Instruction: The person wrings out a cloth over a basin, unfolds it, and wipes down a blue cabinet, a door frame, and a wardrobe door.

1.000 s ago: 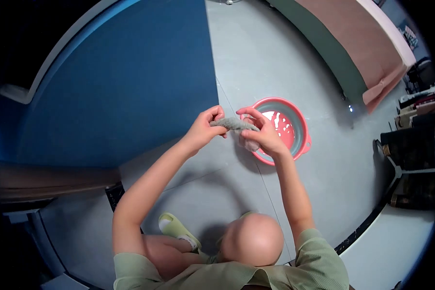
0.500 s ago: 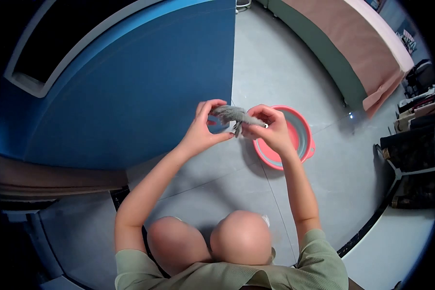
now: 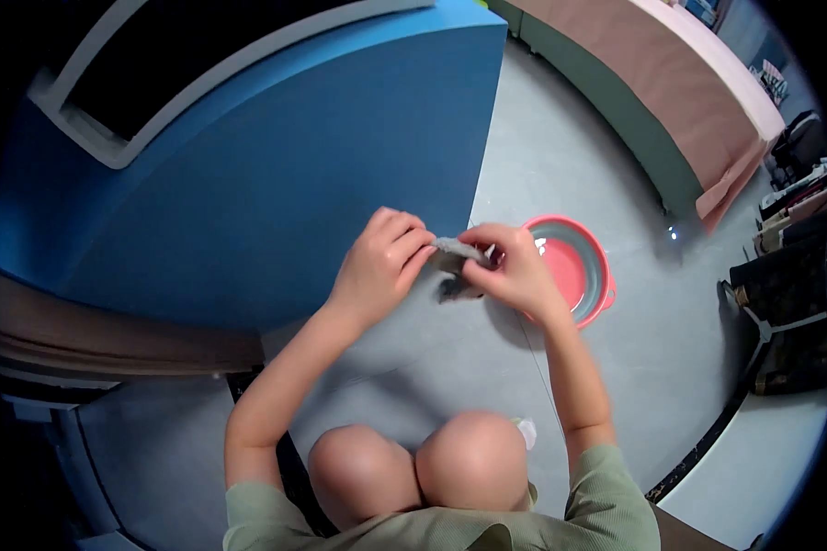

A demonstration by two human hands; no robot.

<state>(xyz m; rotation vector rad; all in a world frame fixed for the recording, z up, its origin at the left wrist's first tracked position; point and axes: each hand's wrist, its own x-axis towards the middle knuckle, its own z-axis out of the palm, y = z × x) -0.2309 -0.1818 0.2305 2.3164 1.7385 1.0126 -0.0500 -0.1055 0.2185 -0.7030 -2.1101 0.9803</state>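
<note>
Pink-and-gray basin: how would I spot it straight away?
Start with the big blue panel and look right, onto the pale gray floor. Just beyond the person's right hand sits the basin. Unlike the draped pink cover farther off, it is round, with a gray inner wall and pink bottom.

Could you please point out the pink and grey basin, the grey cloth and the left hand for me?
Pink and grey basin [image 3: 604, 259]: head view, on its rim.
Grey cloth [image 3: 458, 247]: head view, on its upper edge.
Left hand [image 3: 377, 266]: head view, back of the hand.
</note>
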